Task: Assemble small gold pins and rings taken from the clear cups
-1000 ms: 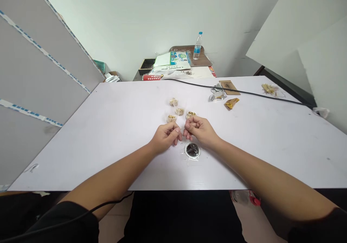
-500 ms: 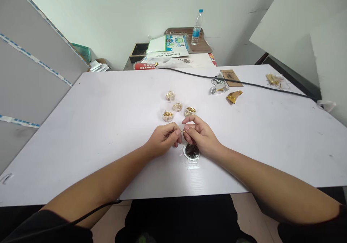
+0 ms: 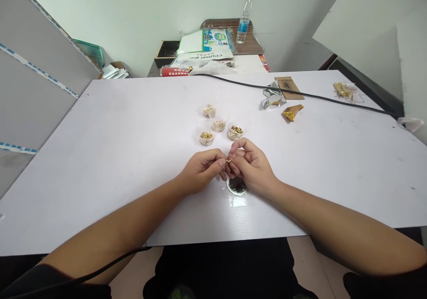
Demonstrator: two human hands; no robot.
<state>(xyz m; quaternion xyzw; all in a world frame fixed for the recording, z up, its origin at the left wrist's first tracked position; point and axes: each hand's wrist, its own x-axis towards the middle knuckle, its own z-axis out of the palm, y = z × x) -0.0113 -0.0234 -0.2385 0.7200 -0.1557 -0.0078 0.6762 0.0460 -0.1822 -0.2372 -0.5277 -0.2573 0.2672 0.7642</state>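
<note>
My left hand (image 3: 207, 169) and my right hand (image 3: 249, 164) meet over the table, thumbs and fingertips pinched round a small gold-coloured pin-like piece (image 3: 228, 160). It is too small to tell its exact kind, or whether it is one part or two joined. Below my right hand a dark round disc with a pale rim (image 3: 236, 186) lies on the table, partly covered by the fingers. Just beyond the hands stand several small clear cups of gold-coloured pieces, among them a left cup (image 3: 206, 139) and a right cup (image 3: 235, 133).
A black cable (image 3: 247, 84) crosses the back of the white table (image 3: 133, 125). Near it lie silver foil packets (image 3: 272, 102), a gold foil packet (image 3: 292, 112) and a brown card (image 3: 289, 88). Behind the table stands a water bottle (image 3: 244, 19).
My fingertips have come closer together at the small gold-coloured piece, which shows between them. The whole view has shifted slightly; the cups and packets stay put on the table.
</note>
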